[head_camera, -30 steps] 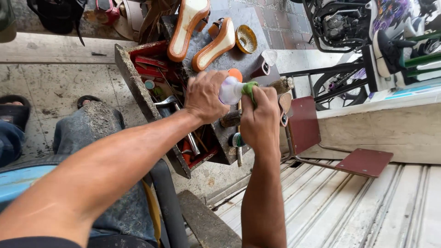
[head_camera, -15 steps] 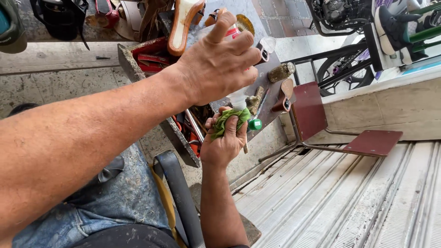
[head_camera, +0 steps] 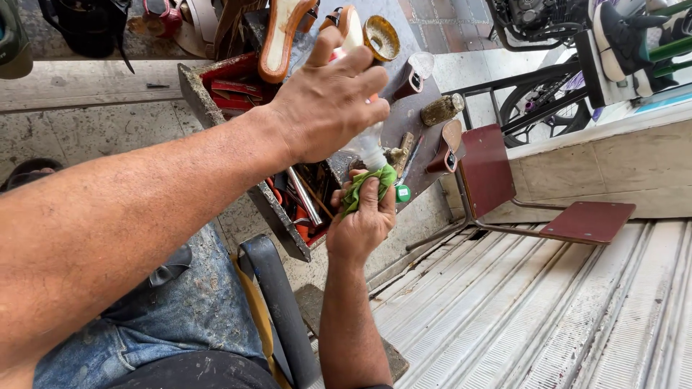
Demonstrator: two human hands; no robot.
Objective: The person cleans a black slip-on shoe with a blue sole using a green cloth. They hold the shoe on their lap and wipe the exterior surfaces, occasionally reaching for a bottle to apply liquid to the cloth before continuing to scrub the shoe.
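My left hand [head_camera: 324, 101] grips a clear plastic bottle [head_camera: 369, 149] and holds it tipped neck down. The bottle's mouth rests against a crumpled green cloth [head_camera: 366, 186]. That cloth is bunched in my right hand [head_camera: 360, 225], just below the left hand. A small green cap [head_camera: 402, 193] sits at the right hand's fingertips, beside the cloth. Most of the bottle is hidden behind my left hand's fingers.
An open wooden toolbox [head_camera: 209, 101] with red tools and metal rods lies under the hands. Shoe soles [head_camera: 277, 36], a round tin [head_camera: 380, 36] and small bottles lie on a board behind. A dark red chair [head_camera: 587, 220] stands to the right on ribbed metal flooring [head_camera: 540, 310].
My left hand has raised the bottle and turned it neck down onto the cloth. My right hand has dropped lower with the green cloth, and the view has tilted closer.
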